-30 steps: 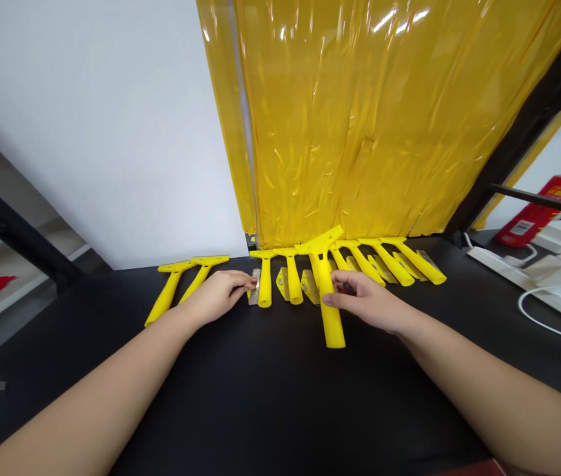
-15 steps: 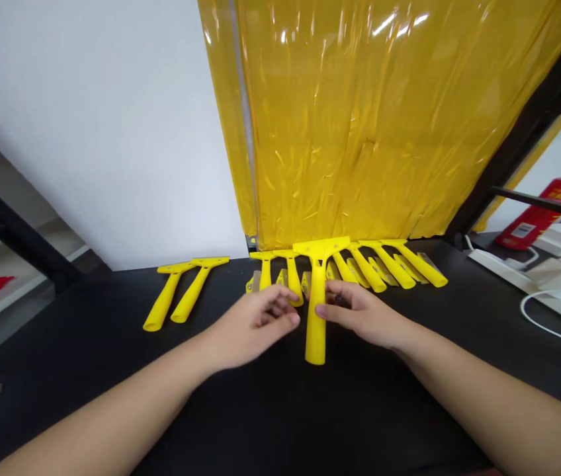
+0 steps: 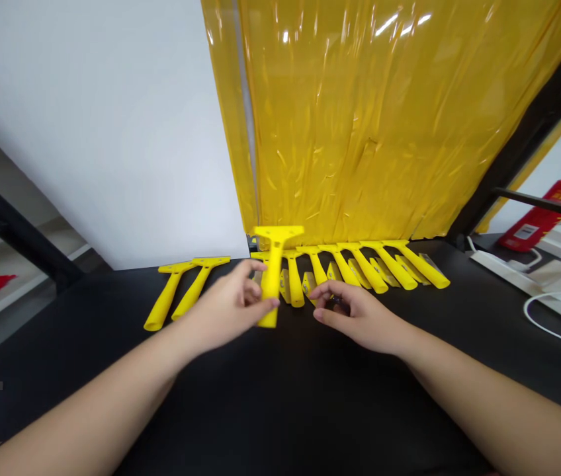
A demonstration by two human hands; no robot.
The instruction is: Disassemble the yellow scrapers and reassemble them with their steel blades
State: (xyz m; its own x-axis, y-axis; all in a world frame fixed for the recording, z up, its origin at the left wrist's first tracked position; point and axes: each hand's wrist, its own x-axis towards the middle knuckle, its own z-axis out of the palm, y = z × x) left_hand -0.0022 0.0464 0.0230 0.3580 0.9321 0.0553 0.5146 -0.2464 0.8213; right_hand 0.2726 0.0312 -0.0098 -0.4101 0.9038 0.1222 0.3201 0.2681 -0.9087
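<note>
Judging it light, stiff and perhaps slick, we are holding the yellow T-shaped tool point(image 3: 275, 261) by its handle point(image 3: 272, 283), the surest grip, in our left hand point(image 3: 231, 301) above the black table point(image 3: 305, 396); our empty right hand point(image 3: 357, 314) is hovering half-curled near similar tools point(image 3: 402, 270).

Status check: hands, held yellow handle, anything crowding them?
Left hand: gripping yellow T-shaped scraper handle. Right hand: open, apart from that handle. Close behind both: row of similar yellow handles on black tabletop.
</note>
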